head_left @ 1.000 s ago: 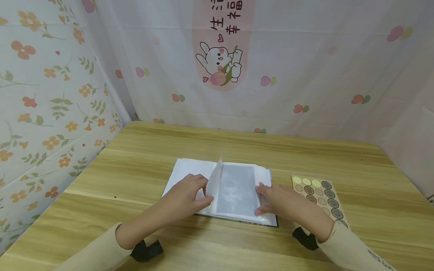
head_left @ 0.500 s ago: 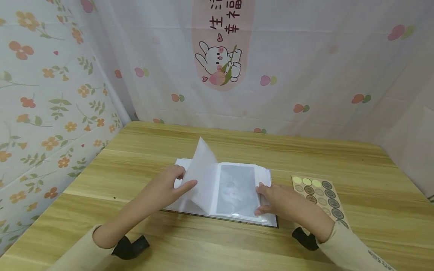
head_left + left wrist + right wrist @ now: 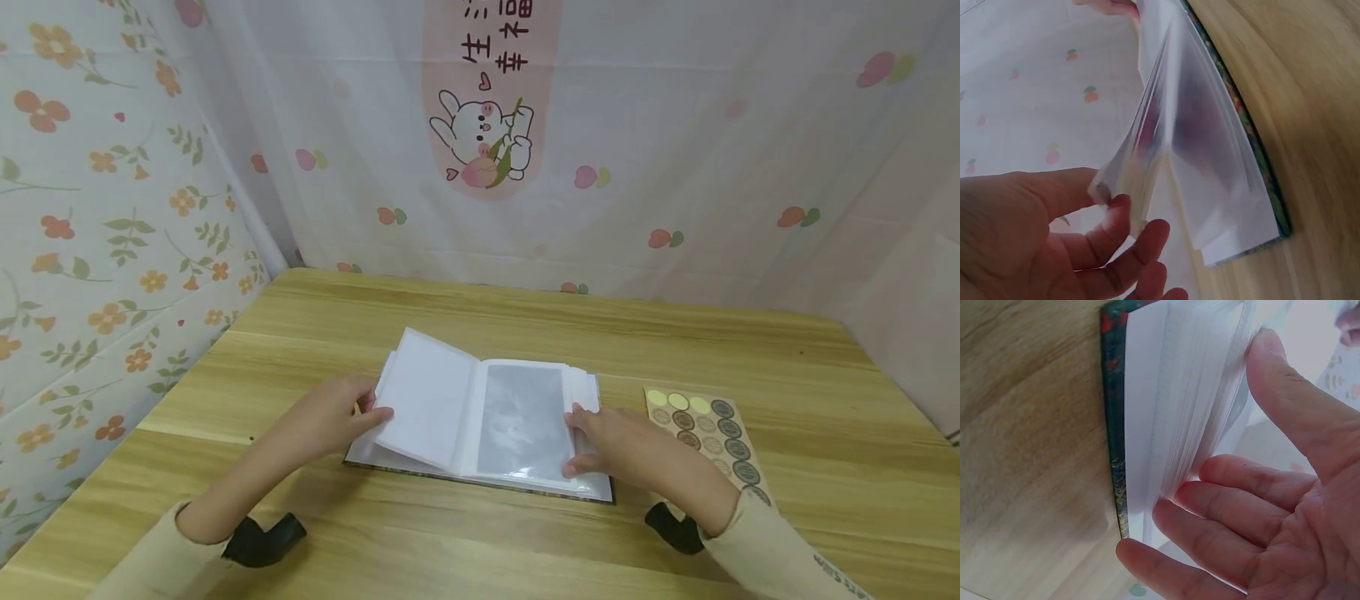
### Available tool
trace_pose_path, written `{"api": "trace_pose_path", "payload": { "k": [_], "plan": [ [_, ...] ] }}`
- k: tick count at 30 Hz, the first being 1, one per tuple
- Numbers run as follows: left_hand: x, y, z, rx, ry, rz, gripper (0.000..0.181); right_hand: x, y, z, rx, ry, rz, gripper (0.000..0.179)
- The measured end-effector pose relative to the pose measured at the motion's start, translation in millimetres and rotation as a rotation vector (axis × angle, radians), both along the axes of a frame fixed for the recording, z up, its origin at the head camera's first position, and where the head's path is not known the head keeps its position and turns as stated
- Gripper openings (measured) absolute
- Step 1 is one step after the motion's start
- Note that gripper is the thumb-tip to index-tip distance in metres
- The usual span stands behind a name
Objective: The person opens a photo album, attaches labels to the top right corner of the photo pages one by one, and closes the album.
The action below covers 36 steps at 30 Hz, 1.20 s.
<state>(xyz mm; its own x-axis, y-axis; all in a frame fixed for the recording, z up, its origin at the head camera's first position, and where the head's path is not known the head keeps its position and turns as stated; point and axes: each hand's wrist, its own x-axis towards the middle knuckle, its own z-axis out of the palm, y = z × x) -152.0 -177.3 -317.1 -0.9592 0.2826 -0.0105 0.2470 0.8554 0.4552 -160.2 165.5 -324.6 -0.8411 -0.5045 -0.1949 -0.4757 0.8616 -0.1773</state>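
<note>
A photo album [image 3: 474,458] lies spread on the table, its dark green cover with red flecks showing at the edge in both wrist views. My left hand [image 3: 333,417] pinches the outer edge of a white album page [image 3: 431,396] between thumb and index finger, and the page slants above the left side. Beneath that page, other sleeves fan out in the left wrist view. On the right side is a clear pocket page [image 3: 521,421] with a grey sheet. My right hand [image 3: 618,446] rests at the album's right edge, thumb on the page and fingers extended against the page stack [image 3: 1188,400].
A tan sheet of round stickers [image 3: 708,446], gold and dark, lies just right of the album, partly under my right forearm. The wooden table [image 3: 480,542] runs back to a printed curtain [image 3: 637,167]. A floral curtain [image 3: 112,250] hangs at the left.
My left hand has moved left, carrying the page from near upright at the album's middle over to the left side. My right hand has stayed in place.
</note>
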Motion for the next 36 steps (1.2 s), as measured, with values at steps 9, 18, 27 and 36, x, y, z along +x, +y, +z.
{"api": "trace_pose_path", "payload": {
  "k": [9,18,27,36],
  "plan": [
    [-1.3,-10.1,-9.8,-0.109,-0.163,-0.040,0.025,0.4,-0.4,-0.1,0.006,0.002,-0.017,0.068],
    [-1.9,-11.7,-12.0,-0.162,-0.221,-0.047,0.021,-0.2,-0.2,0.0,0.019,0.000,-0.018,0.067],
    [-1.6,-9.6,-8.1,-0.165,-0.221,-0.072,0.020,0.0,0.7,-1.3,0.016,0.017,-0.011,0.068],
    [-3.1,19.1,-3.0,-0.202,-0.101,-0.084,0.012,0.2,2.0,-3.0,0.007,0.039,0.002,0.067]
  ]
}}
